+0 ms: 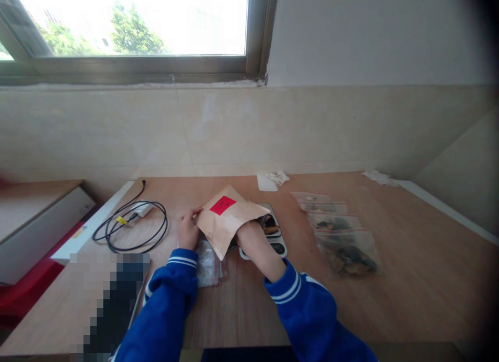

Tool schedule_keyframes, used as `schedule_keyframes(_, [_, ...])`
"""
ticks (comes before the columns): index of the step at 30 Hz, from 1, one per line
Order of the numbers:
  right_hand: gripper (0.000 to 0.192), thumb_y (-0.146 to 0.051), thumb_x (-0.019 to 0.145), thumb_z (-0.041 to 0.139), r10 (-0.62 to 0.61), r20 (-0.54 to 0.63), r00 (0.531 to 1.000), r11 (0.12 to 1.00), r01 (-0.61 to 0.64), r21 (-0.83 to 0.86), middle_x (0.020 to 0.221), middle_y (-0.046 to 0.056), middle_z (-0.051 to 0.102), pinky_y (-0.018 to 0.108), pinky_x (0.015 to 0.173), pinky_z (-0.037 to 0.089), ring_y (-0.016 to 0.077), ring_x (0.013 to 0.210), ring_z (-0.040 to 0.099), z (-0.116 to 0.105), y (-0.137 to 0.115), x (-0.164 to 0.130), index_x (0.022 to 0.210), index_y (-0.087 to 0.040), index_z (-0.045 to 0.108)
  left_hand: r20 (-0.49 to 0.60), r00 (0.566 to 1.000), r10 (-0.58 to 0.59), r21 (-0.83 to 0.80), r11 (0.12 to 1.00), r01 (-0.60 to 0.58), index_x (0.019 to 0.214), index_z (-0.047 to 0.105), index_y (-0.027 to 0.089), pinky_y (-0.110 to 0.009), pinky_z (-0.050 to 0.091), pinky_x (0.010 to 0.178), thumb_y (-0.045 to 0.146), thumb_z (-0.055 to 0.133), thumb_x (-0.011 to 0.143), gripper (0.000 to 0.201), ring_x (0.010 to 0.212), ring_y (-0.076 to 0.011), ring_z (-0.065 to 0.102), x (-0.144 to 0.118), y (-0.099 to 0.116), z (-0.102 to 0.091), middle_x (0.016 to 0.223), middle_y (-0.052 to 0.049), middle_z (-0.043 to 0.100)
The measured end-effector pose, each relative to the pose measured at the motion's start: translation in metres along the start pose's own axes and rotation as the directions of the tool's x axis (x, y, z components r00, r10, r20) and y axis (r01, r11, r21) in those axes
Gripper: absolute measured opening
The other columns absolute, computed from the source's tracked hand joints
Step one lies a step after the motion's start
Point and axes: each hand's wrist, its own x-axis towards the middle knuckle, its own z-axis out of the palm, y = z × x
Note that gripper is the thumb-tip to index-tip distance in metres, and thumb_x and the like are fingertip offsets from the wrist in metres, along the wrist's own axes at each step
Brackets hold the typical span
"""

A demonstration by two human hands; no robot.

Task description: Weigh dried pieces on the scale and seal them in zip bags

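Observation:
A brown paper bag point(234, 216) with a red label is tilted above a small white kitchen scale point(279, 249). My left hand point(189, 228) grips the bag's left end with its fingers. My right hand point(249, 235) reaches into the bag's mouth, so its fingers are hidden inside. Brown dried pieces point(270, 225) lie on the scale, just right of the bag. Under the bag and beside my left wrist are clear zip bags point(208, 266), stacked flat.
Several zip bags with dark dried pieces point(349, 255) lie in a row on the right. A coiled black cable point(113, 237) with a white adapter point(142, 209) is on the left. Crumpled tissue point(277, 179) rests by the wall. A pixelated dark object point(117, 305) lies front left.

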Motion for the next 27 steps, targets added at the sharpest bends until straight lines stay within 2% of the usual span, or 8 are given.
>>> schedule_keyframes(4, [0.026, -0.009, 0.085, 0.053, -0.035, 0.022, 0.999, 0.995, 0.037, -0.093, 0.107, 0.014, 0.066, 0.047, 0.091, 0.046, 0.0313, 0.103, 0.059, -0.025, -0.004, -0.021, 0.106, -0.016, 0.067, 0.011, 1.0, -0.003, 0.026, 1.0, 0.002, 0.104, 0.067, 0.02, -0.039, 0.043, 0.091, 0.025, 0.051, 0.081, 0.028, 0.096, -0.0227, 0.06, 0.0, 0.0, 0.0, 0.099, -0.006, 0.072])
schedule_keyframes(7, [0.014, -0.021, 0.088, 0.057, -0.061, -0.087, 0.994, 0.997, 0.065, 0.036, 0.1, 0.008, 0.062, 0.039, 0.085, 0.049, 0.0243, 0.098, 0.058, -0.041, 0.0, -0.029, 0.097, -0.021, 0.067, 0.013, 1.0, -0.018, 0.026, 1.0, 0.018, 0.106, 0.068, 0.019, -0.039, 0.044, 0.091, 0.023, 0.05, 0.081, 0.03, 0.096, -0.023, 0.06, -0.001, 0.0, 0.0, 0.099, -0.007, 0.072])
schedule_keyframes(10, [0.008, -0.026, 0.086, 0.061, -0.026, -0.201, 0.979, 0.98, 0.064, 0.188, 0.097, 0.006, 0.057, 0.034, 0.084, 0.05, 0.0195, 0.094, 0.057, -0.053, 0.009, -0.035, 0.09, -0.022, 0.068, 0.005, 1.0, -0.023, 0.047, 0.999, 0.023, 0.106, 0.069, 0.02, -0.038, 0.044, 0.091, 0.021, 0.05, 0.08, 0.031, 0.099, -0.0233, 0.059, -0.002, 0.003, -0.001, 0.098, -0.007, 0.072])
schedule_keyframes(15, [0.01, -0.023, 0.087, 0.06, -0.053, -0.165, 0.985, 0.965, 0.093, 0.244, 0.104, 0.006, 0.06, 0.035, 0.088, 0.048, 0.0203, 0.102, 0.058, -0.063, 0.017, -0.043, 0.089, -0.023, 0.069, -0.011, 1.0, -0.02, 0.092, 0.996, 0.021, 0.104, 0.07, 0.022, -0.038, 0.045, 0.09, 0.02, 0.049, 0.081, 0.032, 0.097, -0.0238, 0.058, -0.002, 0.009, -0.003, 0.094, -0.007, 0.072])
schedule_keyframes(18, [0.01, -0.022, 0.088, 0.059, -0.068, -0.15, 0.986, 0.96, 0.106, 0.258, 0.096, 0.005, 0.066, 0.036, 0.086, 0.048, 0.0205, 0.095, 0.06, -0.063, 0.016, -0.045, 0.089, -0.023, 0.069, -0.009, 1.0, -0.014, 0.1, 0.995, 0.015, 0.105, 0.07, 0.022, -0.037, 0.045, 0.09, 0.02, 0.048, 0.082, 0.032, 0.096, -0.0236, 0.058, -0.002, 0.011, -0.004, 0.093, -0.007, 0.072])
schedule_keyframes(24, [0.014, -0.033, 0.086, 0.06, 0.166, -0.182, 0.969, 0.913, -0.082, 0.4, 0.086, 0.005, 0.068, 0.031, 0.073, 0.05, 0.0185, 0.082, 0.062, -0.068, 0.014, -0.051, 0.088, -0.02, 0.066, 0.009, 0.999, -0.035, 0.153, 0.988, 0.034, 0.108, 0.068, 0.021, -0.037, 0.045, 0.088, 0.018, 0.051, 0.078, 0.035, 0.096, -0.0247, 0.057, -0.003, 0.007, -0.004, 0.097, -0.007, 0.072])
schedule_keyframes(27, [0.023, -0.041, 0.084, 0.061, 0.335, -0.204, 0.92, 0.821, -0.178, 0.543, 0.089, 0.004, 0.068, 0.03, 0.073, 0.05, 0.0181, 0.082, 0.063, -0.067, 0.028, -0.053, 0.093, -0.02, 0.065, 0.002, 0.999, -0.035, 0.168, 0.985, 0.034, 0.11, 0.067, 0.022, -0.036, 0.046, 0.087, 0.013, 0.049, 0.075, 0.04, 0.096, -0.0241, 0.058, -0.003, 0.005, -0.003, 0.097, -0.006, 0.071])
